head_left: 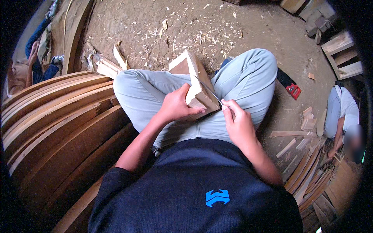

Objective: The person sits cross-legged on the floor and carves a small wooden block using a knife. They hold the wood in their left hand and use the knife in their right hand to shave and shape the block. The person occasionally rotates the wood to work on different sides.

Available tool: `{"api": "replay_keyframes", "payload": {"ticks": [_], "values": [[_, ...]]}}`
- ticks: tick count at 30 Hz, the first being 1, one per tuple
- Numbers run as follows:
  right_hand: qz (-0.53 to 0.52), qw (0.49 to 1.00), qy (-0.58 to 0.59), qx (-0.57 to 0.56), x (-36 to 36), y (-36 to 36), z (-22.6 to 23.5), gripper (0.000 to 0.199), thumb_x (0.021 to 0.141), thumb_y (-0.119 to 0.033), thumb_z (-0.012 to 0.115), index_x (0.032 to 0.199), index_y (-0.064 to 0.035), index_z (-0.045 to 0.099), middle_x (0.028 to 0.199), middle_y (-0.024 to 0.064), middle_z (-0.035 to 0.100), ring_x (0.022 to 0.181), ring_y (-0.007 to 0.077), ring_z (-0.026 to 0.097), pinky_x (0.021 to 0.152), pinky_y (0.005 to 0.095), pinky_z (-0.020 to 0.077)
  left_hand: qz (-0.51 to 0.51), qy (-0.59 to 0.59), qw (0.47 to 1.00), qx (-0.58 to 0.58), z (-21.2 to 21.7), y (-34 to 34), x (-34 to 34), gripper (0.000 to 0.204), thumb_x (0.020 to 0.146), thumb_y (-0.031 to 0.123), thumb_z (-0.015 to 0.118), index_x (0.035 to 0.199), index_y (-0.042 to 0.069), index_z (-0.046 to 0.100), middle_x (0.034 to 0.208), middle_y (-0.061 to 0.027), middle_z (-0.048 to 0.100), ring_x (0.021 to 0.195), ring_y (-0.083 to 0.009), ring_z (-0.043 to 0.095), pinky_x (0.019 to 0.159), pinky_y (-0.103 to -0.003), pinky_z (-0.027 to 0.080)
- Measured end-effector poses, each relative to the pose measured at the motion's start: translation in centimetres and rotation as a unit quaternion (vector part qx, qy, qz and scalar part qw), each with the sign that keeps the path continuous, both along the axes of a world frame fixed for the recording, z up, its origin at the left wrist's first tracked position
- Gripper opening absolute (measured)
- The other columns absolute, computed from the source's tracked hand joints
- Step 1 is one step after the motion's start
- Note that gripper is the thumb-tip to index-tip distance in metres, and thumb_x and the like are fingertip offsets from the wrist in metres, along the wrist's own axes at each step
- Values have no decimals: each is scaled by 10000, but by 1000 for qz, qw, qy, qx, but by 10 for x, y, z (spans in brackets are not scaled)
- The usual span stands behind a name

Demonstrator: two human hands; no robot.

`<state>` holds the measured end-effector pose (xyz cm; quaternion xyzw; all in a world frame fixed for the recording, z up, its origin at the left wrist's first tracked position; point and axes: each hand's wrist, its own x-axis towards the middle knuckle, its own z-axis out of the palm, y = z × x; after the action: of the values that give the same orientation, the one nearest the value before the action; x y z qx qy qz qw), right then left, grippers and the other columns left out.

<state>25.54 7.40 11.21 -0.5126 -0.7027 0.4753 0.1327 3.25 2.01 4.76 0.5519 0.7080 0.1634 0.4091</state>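
Left hand grips pale, angular wooden block between grey-trousered legs; right hand pinches thin, grey, rod-like tool along block's side, contact unclear.

blue logo, dark shirt, no readable text

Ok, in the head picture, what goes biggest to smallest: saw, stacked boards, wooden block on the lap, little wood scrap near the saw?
Stacked boards
Wooden block
Saw, counting what shows past the knee
Little wood scrap
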Motion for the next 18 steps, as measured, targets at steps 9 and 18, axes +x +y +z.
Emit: {"api": "replay_keyframes", "payload": {"ticks": [9,18], "values": [[30,998,-56,2,-24,20,-15,211,972,-177,532,1069,-21,635,967,253,672,915,453,636,759,517,522,45,-13,999,15,-4,-9,6,747,586,504,871,1089,67,534,991,-204,688,955,-396,669,795,-462,531],[37,999,-22,-2,-3,22,-28,206,966,-180,549,1067,-22,634,959,239,679,906,443,646,759,504,528,34,-9,999,15,-11,-13,10,724,605,470,869,1088,66,513,987,-202,692,963,-384,671,789,-456,533]]}}
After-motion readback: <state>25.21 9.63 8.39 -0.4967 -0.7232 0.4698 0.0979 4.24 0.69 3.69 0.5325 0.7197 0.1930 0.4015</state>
